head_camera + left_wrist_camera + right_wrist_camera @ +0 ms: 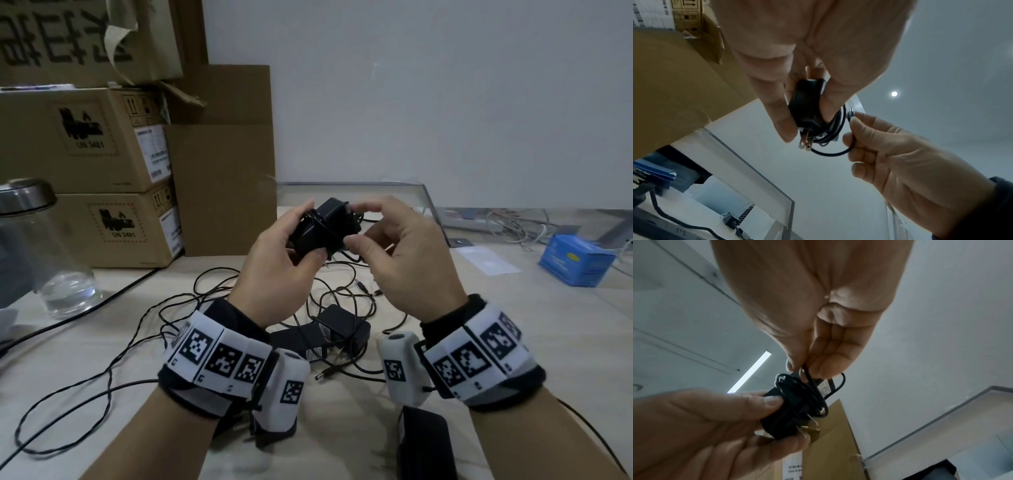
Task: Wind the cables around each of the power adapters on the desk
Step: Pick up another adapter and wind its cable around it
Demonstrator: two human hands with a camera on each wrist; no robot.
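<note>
Stacked cardboard boxes (102,178) stand at the table's (513,342) far left. Loose adapters (339,329) and tangled cables (212,284) lie on the table under the raised hands. The left hand (274,270) curls its grip round a black power adapter (318,229) held above the table; the right hand (407,260) pinches the cable end (851,113) beside the wound cable (836,129).

Black power adapter (317,228) held aloft, cable (830,129) coiled around it, seemingly almost fully wound
</note>
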